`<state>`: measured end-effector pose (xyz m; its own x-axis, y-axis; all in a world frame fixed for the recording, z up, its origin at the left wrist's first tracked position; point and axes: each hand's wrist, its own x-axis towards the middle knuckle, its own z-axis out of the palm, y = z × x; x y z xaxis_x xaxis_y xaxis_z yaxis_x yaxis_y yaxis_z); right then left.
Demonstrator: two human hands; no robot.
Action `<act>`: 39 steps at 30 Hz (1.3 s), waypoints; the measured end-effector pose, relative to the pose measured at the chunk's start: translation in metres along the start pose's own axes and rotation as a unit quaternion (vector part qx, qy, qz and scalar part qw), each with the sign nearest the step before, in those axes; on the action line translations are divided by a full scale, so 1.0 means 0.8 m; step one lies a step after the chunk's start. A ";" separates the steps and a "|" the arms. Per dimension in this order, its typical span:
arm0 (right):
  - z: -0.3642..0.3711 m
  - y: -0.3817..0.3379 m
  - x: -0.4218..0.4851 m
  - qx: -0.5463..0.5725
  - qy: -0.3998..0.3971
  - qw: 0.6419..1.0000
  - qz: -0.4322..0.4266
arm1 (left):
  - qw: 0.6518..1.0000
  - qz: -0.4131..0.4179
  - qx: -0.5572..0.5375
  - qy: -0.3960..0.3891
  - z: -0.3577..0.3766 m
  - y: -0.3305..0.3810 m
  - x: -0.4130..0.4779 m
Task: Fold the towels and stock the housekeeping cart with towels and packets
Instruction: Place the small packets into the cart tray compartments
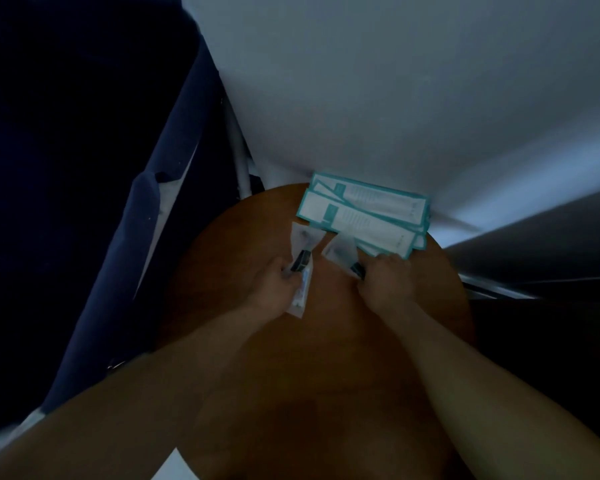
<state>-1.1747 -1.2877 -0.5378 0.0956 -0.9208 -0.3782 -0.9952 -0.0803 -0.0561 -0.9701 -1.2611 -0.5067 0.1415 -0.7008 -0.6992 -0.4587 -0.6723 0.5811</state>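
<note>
**Gathering packets for the cart**

We stood over the round worktop (222, 258), with teal-edged packets (361, 213) stacked at its far edge. Our left hand (278, 285) gripped a clear packet (303, 237), and our right hand (385, 278) gripped a second clear packet (340, 251). We judged this the packet-collecting step. Next, both needed carrying to the cart, unseen here.
</note>
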 end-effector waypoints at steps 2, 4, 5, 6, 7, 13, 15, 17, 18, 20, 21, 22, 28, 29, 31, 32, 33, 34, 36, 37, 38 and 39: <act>-0.009 0.001 -0.007 -0.018 0.002 0.999 -0.043 | 1.000 0.023 0.003 0.015 -0.003 0.011 -0.011; -0.025 0.001 -0.013 -0.024 0.015 0.995 -0.091 | 0.999 0.036 0.000 0.019 -0.010 0.023 -0.024; -0.037 -0.002 -0.015 -0.022 0.027 0.992 -0.120 | 0.999 0.039 0.001 0.017 -0.014 0.029 -0.031; -0.051 -0.006 -0.017 -0.008 0.045 0.987 -0.156 | 0.999 0.041 -0.002 0.012 -0.019 0.036 -0.039; -0.066 -0.010 -0.019 0.014 0.063 0.980 -0.191 | 0.999 0.040 -0.012 0.003 -0.024 0.041 -0.047; -0.148 -0.039 -0.036 0.017 0.121 0.944 -0.307 | 0.994 0.065 -0.072 -0.042 -0.055 0.070 -0.105; -0.167 -0.045 -0.050 0.030 0.151 0.942 -0.298 | 0.993 0.080 -0.074 -0.046 -0.067 0.073 -0.124; -0.182 -0.052 -0.071 0.094 0.203 0.943 -0.248 | 0.991 0.088 -0.095 -0.046 -0.081 0.076 -0.144; -0.187 -0.058 -0.083 0.146 0.225 0.943 -0.196 | 0.988 0.089 -0.120 -0.047 -0.087 0.077 -0.154; -0.196 -0.072 -0.108 0.265 0.212 0.939 -0.055 | 0.981 0.097 -0.161 -0.048 -0.097 0.078 -0.174; -0.201 -0.079 -0.119 0.335 0.178 0.925 0.013 | 0.978 0.106 -0.173 -0.049 -0.102 0.079 -0.185; -0.208 -0.086 -0.130 0.409 0.134 0.900 0.073 | 0.975 0.116 -0.182 -0.053 -0.106 0.079 -0.195; -0.234 -0.125 -0.219 0.625 0.072 0.770 0.102 | 0.959 0.183 -0.196 -0.092 -0.123 0.075 -0.261; -0.237 -0.130 -0.236 0.644 0.082 0.755 0.097 | 0.957 0.192 -0.193 -0.099 -0.126 0.073 -0.273; -0.244 -0.136 -0.269 0.650 0.094 0.749 0.086 | 0.954 0.213 -0.176 -0.114 -0.131 0.070 -0.294; -0.247 -0.137 -0.285 0.641 0.100 0.756 0.087 | 0.953 0.225 -0.162 -0.121 -0.132 0.070 -0.304; -0.250 -0.136 -0.300 0.634 0.112 0.759 0.094 | 0.953 0.236 -0.144 -0.126 -0.133 0.071 -0.314; -0.251 -0.135 -0.315 0.633 0.129 0.756 0.103 | 0.951 0.250 -0.126 -0.128 -0.133 0.073 -0.324; -0.257 -0.132 -0.342 0.640 0.164 0.740 0.124 | 0.947 0.279 -0.100 -0.123 -0.128 0.080 -0.343; -0.261 -0.128 -0.356 0.637 0.182 0.737 0.132 | 0.945 0.290 -0.093 -0.121 -0.124 0.084 -0.353; -0.265 -0.122 -0.371 0.629 0.202 0.737 0.142 | 0.943 0.298 -0.088 -0.123 -0.118 0.089 -0.363; -0.270 -0.113 -0.385 0.618 0.224 0.737 0.155 | 0.941 0.304 -0.085 -0.125 -0.112 0.096 -0.372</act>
<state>-1.1186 -1.0792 -0.2163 -0.4252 -0.8773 -0.2228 -0.1604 0.3152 -0.9353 -0.9688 -1.1250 -0.2167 -0.3220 -0.9046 -0.2794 -0.2385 -0.2081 0.9486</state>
